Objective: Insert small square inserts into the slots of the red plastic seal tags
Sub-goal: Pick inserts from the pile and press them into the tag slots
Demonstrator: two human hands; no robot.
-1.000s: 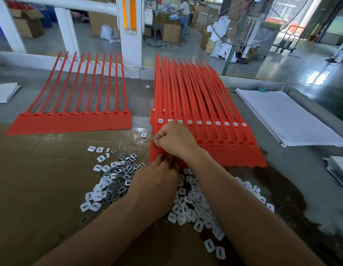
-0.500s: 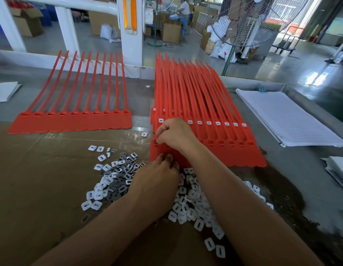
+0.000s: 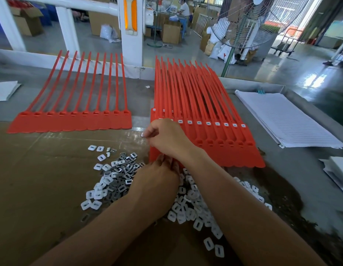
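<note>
My right hand [image 3: 167, 140] is curled over the near left corner of the red tags [image 3: 214, 116]. A tiny white bit shows at its fingertips, but I cannot tell if it is an insert. My left hand [image 3: 157, 181] lies loose on the white inserts [image 3: 187, 206], its fingers touching the tags' edge.

No text, label, brand or number can be read. A red mark on a white sack [image 3: 227, 54] on the floor beyond the table is too blurred to make out. The white paper stack [image 3: 287, 120] shows only ruled lines.
</note>
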